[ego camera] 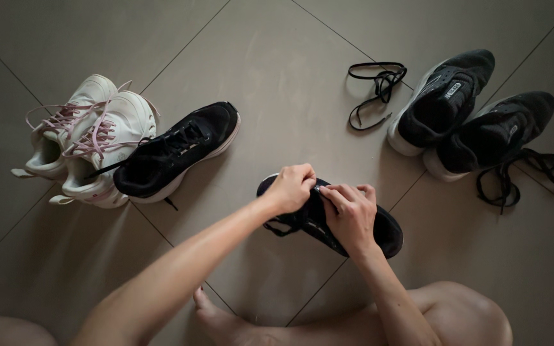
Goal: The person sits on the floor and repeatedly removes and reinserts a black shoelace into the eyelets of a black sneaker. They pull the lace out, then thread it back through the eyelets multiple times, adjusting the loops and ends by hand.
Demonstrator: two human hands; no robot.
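Grey floor tiles (277,70) with thin diagonal grout lines fill the view, and everything lies directly on them. Near the middle sits a black sneaker (379,234) with a pale sole edge, lying at a slant; it is matt and dark, and its laces are black too. Both hands work over its top. The left hand (290,187) is curled closed, pinching what looks like a lace end (317,189) between thumb and fingers, though the dark lace against the dark upper makes this hard to be sure of. The right hand (352,214) lies just beside it, fingers bent and pressed down on the sneaker's lacing, its fingertips meeting the same lace.

Left of that sneaker, well apart, a second black sneaker (174,150) leans against a pair of white sneakers (88,138) with pink laces. Up and to the right of the held sneaker lies a loose black lace (373,90), and further right a pair of black sneakers (472,118) with white soles, another black lace (527,170) trailing from the nearer one.

Bare tile stays open above the held sneaker and between it and each group. Below it, the person's bare foot (216,317) and knee (463,314) close in.
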